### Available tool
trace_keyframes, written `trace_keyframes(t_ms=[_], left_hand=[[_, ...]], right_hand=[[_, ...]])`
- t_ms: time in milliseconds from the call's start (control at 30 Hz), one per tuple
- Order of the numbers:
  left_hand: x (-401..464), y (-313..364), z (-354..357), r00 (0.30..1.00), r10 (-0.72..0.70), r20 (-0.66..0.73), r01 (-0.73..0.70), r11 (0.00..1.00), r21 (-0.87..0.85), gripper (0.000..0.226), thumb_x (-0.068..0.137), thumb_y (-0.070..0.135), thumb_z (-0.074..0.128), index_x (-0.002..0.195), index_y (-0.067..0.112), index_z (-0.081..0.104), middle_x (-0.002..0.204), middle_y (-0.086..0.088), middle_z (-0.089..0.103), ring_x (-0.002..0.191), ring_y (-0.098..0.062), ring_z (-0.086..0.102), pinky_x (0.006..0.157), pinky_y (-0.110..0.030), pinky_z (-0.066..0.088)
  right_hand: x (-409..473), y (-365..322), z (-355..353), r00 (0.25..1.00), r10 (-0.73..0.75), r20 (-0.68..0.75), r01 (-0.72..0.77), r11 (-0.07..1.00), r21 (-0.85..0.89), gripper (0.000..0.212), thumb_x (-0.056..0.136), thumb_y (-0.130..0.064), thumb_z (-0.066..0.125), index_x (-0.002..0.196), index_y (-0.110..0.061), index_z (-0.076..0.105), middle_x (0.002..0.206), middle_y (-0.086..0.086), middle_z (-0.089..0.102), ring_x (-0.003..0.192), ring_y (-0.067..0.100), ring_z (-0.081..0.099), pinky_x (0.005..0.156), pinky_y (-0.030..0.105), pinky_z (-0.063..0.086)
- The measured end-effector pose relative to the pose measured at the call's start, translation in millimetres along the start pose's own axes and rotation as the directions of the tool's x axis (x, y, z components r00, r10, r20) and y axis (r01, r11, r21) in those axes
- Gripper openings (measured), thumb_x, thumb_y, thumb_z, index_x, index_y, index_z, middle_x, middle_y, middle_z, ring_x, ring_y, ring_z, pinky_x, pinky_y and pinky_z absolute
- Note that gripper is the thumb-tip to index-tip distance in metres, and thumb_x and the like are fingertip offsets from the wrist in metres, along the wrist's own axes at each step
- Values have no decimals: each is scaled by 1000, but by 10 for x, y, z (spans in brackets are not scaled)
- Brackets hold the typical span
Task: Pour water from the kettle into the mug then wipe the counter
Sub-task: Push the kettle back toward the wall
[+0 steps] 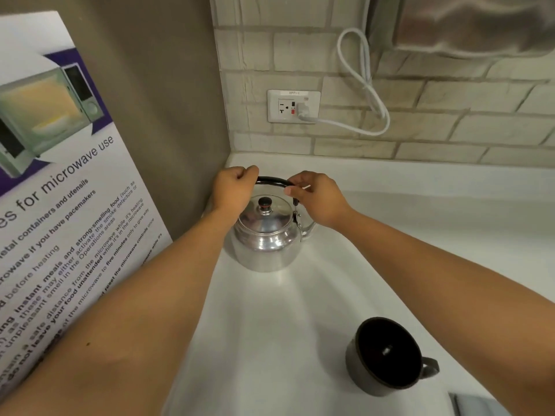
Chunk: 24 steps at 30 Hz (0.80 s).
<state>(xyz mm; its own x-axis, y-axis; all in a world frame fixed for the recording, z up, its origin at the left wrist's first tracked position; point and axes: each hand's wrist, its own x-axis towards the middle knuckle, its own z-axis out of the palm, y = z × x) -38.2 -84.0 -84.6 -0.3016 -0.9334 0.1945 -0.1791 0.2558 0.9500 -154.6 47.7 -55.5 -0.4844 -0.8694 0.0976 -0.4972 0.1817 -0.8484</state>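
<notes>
A shiny metal kettle (264,235) with a black-knobbed lid stands on the white counter (270,325) near the back left corner. Its black arched handle (274,181) is upright above the lid. My left hand (234,189) is closed around the handle's left end. My right hand (315,196) grips the handle's right end with its fingers. A dark grey mug (387,357) with a black inside stands at the front right, handle pointing right, apart from both hands.
A microwave-use poster (60,190) leans along the left side. The tiled back wall holds a socket (293,107) with a white cable (360,94) plugged in. A steel appliance (468,22) hangs at top right. A grey object (477,405) lies at the bottom right edge.
</notes>
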Motion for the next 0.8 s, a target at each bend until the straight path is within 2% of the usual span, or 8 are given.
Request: trace_keyframes(t_ms=[133, 233, 300, 400, 533, 667, 733, 800], left_hand=[[-11, 8, -38, 999, 37, -2, -37, 993, 111, 49, 88, 36, 55, 49, 10, 41, 43, 9, 38, 45, -8, 31, 48, -28, 26], [-95, 117, -94, 999, 39, 38, -47, 969, 244, 59, 94, 53, 42, 80, -2, 59, 71, -9, 60, 64, -19, 52, 54, -27, 36], [-186, 184, -144, 991, 135, 14, -133, 950, 281, 49, 97, 46, 43, 96, 1, 63, 91, -11, 64, 85, -23, 58, 68, -28, 41], [-515, 326, -207, 938, 345, -40, -317, 898, 307, 40, 98, 36, 47, 121, 4, 57, 121, -16, 57, 115, -27, 49, 97, -33, 38], [-1264, 313, -223, 865, 501, -4, -479, 830, 287, 38, 97, 36, 47, 123, 9, 54, 120, -7, 55, 113, -18, 48, 94, -18, 35], [-2197, -141, -180, 888, 370, 274, -449, 825, 342, 44, 98, 38, 43, 134, 14, 48, 136, -7, 52, 127, -20, 42, 103, -23, 29], [-2603, -401, -163, 882, 228, 412, -413, 796, 443, 52, 100, 38, 39, 145, 12, 34, 153, -8, 34, 141, -20, 25, 114, -29, 16], [-2876, -612, -150, 844, 117, 524, -446, 695, 563, 58, 101, 41, 30, 150, 11, 20, 159, -8, 17, 146, -20, 10, 118, -36, 5]], right_hand=[[-89, 0, -11, 1000, 3, -7, -3, 1000, -18, 34, 91, -20, 58, 123, -9, 61, 120, 9, 66, 97, 17, 61, 82, 15, 37], [-233, -27, -133, 1000, 1, -1, -1, 999, -36, 41, 94, -21, 54, 133, -12, 52, 135, 4, 57, 106, 15, 59, 88, 16, 38], [-390, -45, -268, 1000, 6, -19, -7, 1000, -20, 39, 93, -23, 54, 131, -14, 54, 134, 4, 58, 108, 14, 58, 85, 15, 41], [-774, -58, -490, 997, -35, -72, 34, 999, -14, 32, 93, -27, 54, 123, -19, 61, 125, 0, 62, 103, 10, 58, 68, 2, 40], [-1512, 104, -799, 983, -67, -173, 63, 998, -27, 25, 93, -29, 53, 114, -24, 65, 122, -7, 59, 104, 5, 56, 83, 14, 42], [-2509, 684, -1025, 911, 8, -412, -54, 993, -102, 26, 92, -17, 44, 106, -26, 64, 109, -9, 61, 79, -12, 55, 67, 3, 39], [-3007, 1058, -1024, 883, 106, -457, -180, 976, -121, 30, 90, -9, 41, 106, -25, 61, 111, -1, 63, 85, 3, 58, 72, 12, 41], [-3395, 1372, -944, 906, 181, -383, -287, 927, -241, 32, 93, -12, 40, 119, -20, 58, 125, 8, 61, 107, 21, 57, 88, 25, 40]])
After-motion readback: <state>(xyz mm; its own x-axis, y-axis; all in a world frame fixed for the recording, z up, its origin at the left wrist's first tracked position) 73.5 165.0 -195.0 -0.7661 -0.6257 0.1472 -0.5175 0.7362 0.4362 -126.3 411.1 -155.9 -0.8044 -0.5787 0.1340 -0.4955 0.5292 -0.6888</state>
